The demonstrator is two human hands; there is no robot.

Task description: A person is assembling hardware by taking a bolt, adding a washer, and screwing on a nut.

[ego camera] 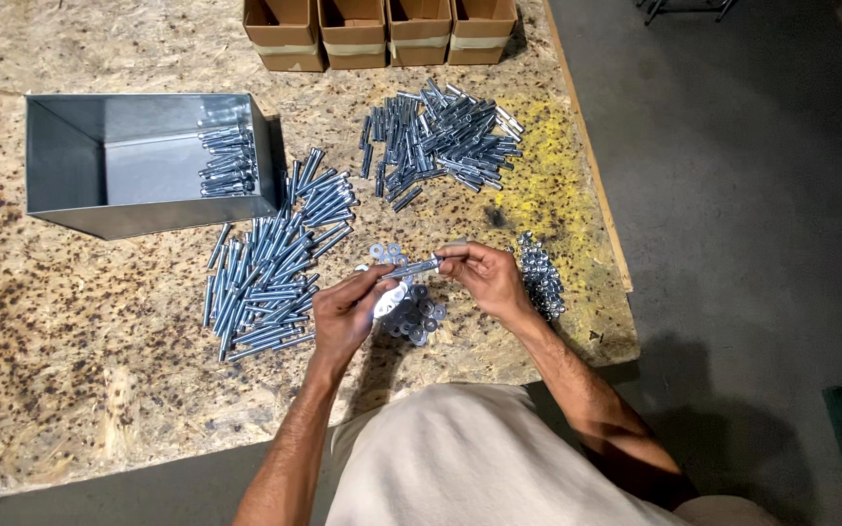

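My left hand (pixel 347 312) and my right hand (pixel 484 278) hold one long silver bolt (pixel 414 267) between them, just above the table. The left fingers pinch its near end, the right fingers pinch the far end. Under the hands lies a small heap of flat washers (pixel 413 318). A pile of nuts (pixel 541 278) sits just right of my right hand. A large pile of bolts (pixel 272 268) lies left of my left hand.
A grey metal bin (pixel 70 156) at the left holds some bolts (pixel 226 161). Another heap of sleeved bolts (pixel 440 136) lies farther back. Several open cardboard boxes (pixel 382 34) stand along the far edge. The chipboard table's right edge (pixel 596 185) borders grey floor.
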